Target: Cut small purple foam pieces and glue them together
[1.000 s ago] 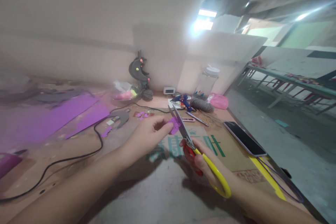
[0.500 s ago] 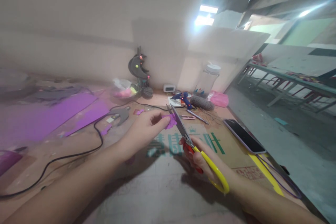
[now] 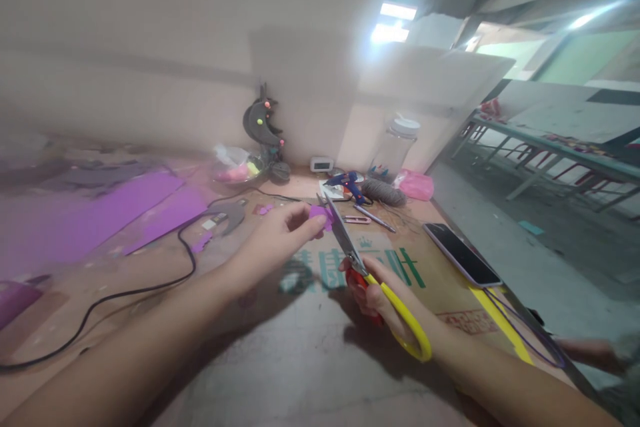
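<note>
Between the thumb and fingers of my left hand (image 3: 287,230) is a small purple paper piece (image 3: 320,215). My right hand (image 3: 375,290) grips a pair of scissors (image 3: 345,237) with yellow and red handles. The blades are slightly apart and point away from me, up against the right side of the purple piece; whether they bite into it I cannot tell. Beneath both hands lies a cardboard sheet (image 3: 400,297) printed with green characters. Purple scraps (image 3: 203,242) rest to the left of my left hand.
Purple sheets (image 3: 125,210) and a black cable (image 3: 135,290) lie on the left. At the back are a moon-shaped ornament (image 3: 257,120), a bowl (image 3: 235,170), a blue glue gun (image 3: 347,183), grey yarn (image 3: 383,192) and a bottle (image 3: 395,147). A phone (image 3: 463,253) lies right; someone's arm (image 3: 593,352) shows lower right.
The purple piece has turned in my left fingers, and the fingers have shifted slightly. The scissors stay nearly in place. Another person's arm has come into view at the lower right.
</note>
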The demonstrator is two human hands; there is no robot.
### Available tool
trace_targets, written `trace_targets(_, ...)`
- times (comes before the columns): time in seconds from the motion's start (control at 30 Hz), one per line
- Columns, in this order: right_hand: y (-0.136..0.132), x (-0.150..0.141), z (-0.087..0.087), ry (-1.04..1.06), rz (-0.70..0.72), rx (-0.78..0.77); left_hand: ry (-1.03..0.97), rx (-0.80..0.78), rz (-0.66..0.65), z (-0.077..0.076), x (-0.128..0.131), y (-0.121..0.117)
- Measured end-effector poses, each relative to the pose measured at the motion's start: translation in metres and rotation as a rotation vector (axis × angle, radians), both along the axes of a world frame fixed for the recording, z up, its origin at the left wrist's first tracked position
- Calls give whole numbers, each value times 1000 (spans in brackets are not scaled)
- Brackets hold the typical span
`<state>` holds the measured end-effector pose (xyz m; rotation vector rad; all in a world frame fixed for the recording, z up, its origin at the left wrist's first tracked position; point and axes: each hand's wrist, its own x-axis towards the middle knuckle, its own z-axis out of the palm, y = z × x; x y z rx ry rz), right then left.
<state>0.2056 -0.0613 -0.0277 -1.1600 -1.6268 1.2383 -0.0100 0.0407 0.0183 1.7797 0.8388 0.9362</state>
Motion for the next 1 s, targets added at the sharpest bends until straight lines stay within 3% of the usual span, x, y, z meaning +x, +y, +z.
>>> trace_targets(0.23,0,-1,-4,75,1,-36,-67,-84,37,1,9,-9)
trace_targets(0.47,-1,0,-8,110,81,35,-131,-146,-5,6,15,-21)
trace_targets(1.0,-2,-2,-6,112,67,21,-117,-141,22,6,16,-23)
